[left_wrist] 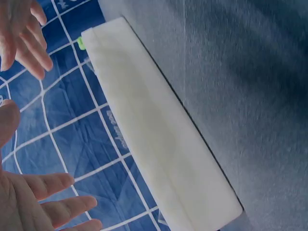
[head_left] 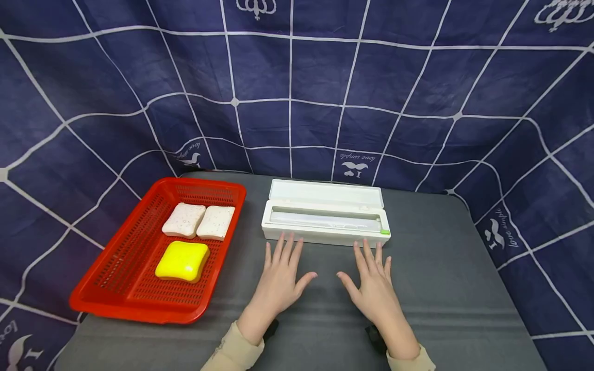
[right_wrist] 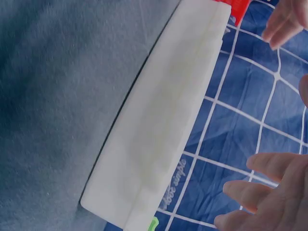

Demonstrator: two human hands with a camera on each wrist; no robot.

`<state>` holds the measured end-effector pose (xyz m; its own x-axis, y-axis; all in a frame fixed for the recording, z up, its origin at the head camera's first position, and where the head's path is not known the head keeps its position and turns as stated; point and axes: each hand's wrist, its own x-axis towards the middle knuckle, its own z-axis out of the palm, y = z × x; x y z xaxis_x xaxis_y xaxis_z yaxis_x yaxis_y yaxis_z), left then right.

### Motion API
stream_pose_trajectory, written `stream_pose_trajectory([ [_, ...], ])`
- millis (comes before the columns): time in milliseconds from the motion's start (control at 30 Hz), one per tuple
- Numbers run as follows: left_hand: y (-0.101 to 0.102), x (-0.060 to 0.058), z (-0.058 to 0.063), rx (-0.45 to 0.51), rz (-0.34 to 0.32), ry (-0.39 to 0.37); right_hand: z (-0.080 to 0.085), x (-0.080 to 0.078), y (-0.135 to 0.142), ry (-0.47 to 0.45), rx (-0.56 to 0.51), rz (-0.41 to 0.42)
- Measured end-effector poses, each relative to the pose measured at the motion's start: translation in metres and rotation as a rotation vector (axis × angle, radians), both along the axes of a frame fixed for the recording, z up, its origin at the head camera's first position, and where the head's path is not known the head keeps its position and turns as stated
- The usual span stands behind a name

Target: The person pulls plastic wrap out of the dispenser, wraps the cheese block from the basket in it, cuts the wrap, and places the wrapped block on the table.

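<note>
A long white cling film dispenser box (head_left: 325, 236) lies on the grey table with its lid (head_left: 326, 192) raised at the back. Inside it a roll of clear film (head_left: 325, 220) shows, and a green slider (head_left: 384, 232) sits at the right end of its front edge. My left hand (head_left: 280, 282) is spread in front of the box's left part, fingertips overlapping its front edge in the head view. Toward the right end, my right hand (head_left: 375, 288) is likewise spread, holding nothing. Both wrist views show the box's plain front face (left_wrist: 154, 125) beyond straight fingers.
At the left stands a red perforated basket (head_left: 93, 294). It contains two white speckled bread-like slices (head_left: 184, 220) side by side and a yellow sponge-like block (head_left: 182, 261). Blue curtain cloth (head_left: 315, 123) with white lines encloses the table's back and sides.
</note>
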<state>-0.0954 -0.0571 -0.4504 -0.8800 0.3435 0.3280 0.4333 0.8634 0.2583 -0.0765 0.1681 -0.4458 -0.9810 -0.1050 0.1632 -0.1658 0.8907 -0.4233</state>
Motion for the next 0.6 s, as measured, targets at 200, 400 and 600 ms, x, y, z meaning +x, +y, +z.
stream_pose_trajectory([
  [200,-0.009,-0.015,0.006,0.036,0.025,-0.016,0.004,-0.012,0.008,0.006,-0.007,-0.002],
  [400,-0.023,-0.038,0.01,0.081,0.062,-0.049,0.012,-0.025,0.018,-0.008,-0.033,-0.01],
  [600,-0.037,-0.058,0.01,0.145,0.095,-0.03,0.019,-0.04,0.034,-0.02,-0.058,-0.032],
])
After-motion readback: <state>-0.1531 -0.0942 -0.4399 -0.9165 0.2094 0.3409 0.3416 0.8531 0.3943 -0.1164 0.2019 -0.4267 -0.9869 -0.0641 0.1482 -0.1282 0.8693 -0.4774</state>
